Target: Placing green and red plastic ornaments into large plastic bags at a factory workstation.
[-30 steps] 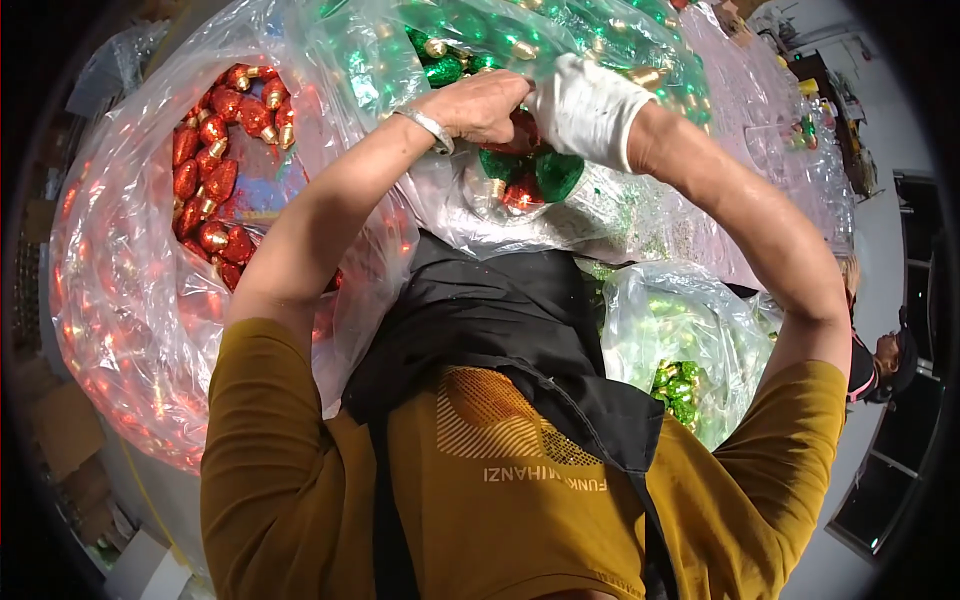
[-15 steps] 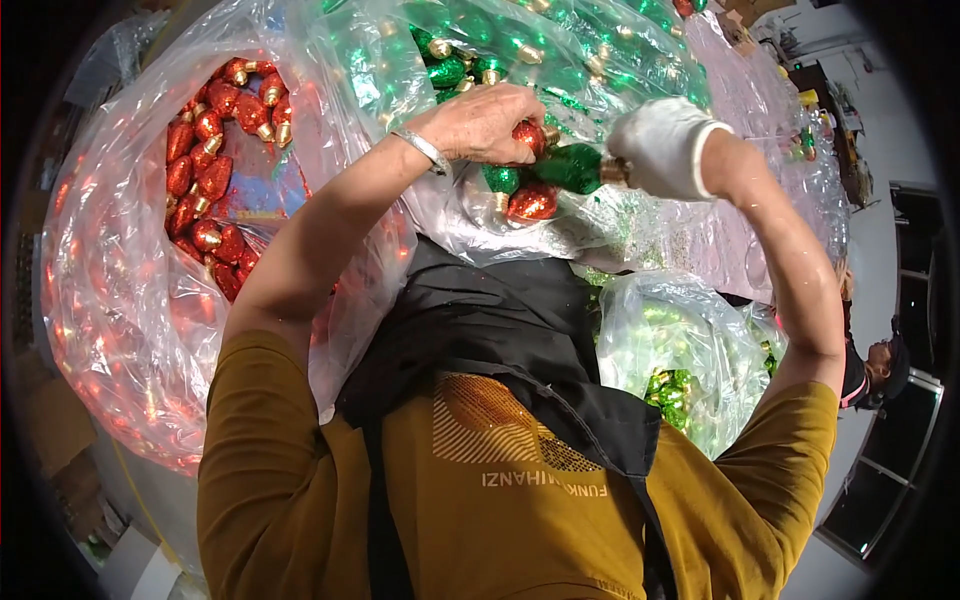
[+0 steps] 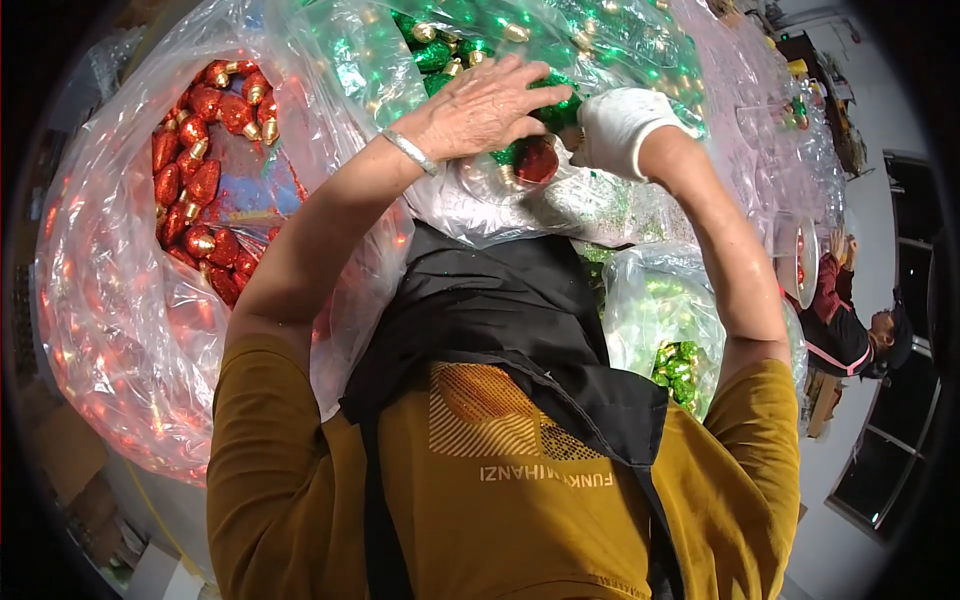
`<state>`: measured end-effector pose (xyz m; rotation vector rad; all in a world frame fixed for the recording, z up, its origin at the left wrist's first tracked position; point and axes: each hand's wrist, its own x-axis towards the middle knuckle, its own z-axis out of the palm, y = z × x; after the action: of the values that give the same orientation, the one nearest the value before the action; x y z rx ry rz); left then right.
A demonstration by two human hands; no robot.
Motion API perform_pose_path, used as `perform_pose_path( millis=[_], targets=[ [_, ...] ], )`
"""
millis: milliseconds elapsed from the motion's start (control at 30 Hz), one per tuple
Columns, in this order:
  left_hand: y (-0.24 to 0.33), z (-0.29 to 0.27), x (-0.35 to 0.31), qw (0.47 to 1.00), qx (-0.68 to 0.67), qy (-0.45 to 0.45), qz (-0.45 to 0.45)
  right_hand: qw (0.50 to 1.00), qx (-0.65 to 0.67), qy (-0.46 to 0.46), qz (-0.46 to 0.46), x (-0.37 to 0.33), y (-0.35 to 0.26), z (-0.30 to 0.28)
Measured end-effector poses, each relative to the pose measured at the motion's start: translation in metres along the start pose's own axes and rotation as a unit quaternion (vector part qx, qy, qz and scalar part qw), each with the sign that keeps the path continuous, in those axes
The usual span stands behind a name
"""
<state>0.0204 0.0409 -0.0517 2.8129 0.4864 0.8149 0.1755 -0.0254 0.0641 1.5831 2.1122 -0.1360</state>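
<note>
1. At upper centre, over the plastic film, the left hand [image 3: 490, 108] is held palm down, reached in from the left with the wrist slightly bent; its fingers are fanned apart and pointed rightward, the thumb set off below them.
2. Just right of it, the right hand [image 3: 625, 130] is covered by a white knit glove and turned inward; its fingers are curled toward the left hand. Whether it is clamped on anything cannot be told, as the fingertips are hidden.
3. Both elbows are bent outward, so the forearms are angled in toward each other.
4. Between the hands, a dark green ornament [image 3: 562, 106] is partly covered by the left fingers. Contact with the glove cannot be confirmed.
5. Just below, a red ornament [image 3: 537, 162] is seen, rounded and glossy.
6. Left wrist is ringed by a smooth silver bracelet [image 3: 410, 152].
7. Beyond the hands, green ornaments [image 3: 432, 55] with gold metallic caps are bagged under crinkled clear film.
8. At left, red ornaments [image 3: 203, 185], bulb-shaped and glitter-coated, are exposed through the mouth of a wrinkled translucent bag [image 3: 110, 330].
9. At lower right, bright green ornaments [image 3: 678, 372] are held in a smaller clear bag [image 3: 648, 290].
</note>
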Motion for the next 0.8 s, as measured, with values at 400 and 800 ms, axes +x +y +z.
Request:
perform_pose_path(
  millis=[400,800],
  targets=[
    [-0.018,-0.001,0.003,0.99,-0.045,-0.112,-0.07,0.782,0.485,0.366,-0.14,0.03,0.009,0.058],
    [-0.005,-0.017,0.002,0.983,-0.066,-0.15,-0.084,0.821,0.302,0.483,-0.034,0.003,-0.016,0.098]
  ],
)
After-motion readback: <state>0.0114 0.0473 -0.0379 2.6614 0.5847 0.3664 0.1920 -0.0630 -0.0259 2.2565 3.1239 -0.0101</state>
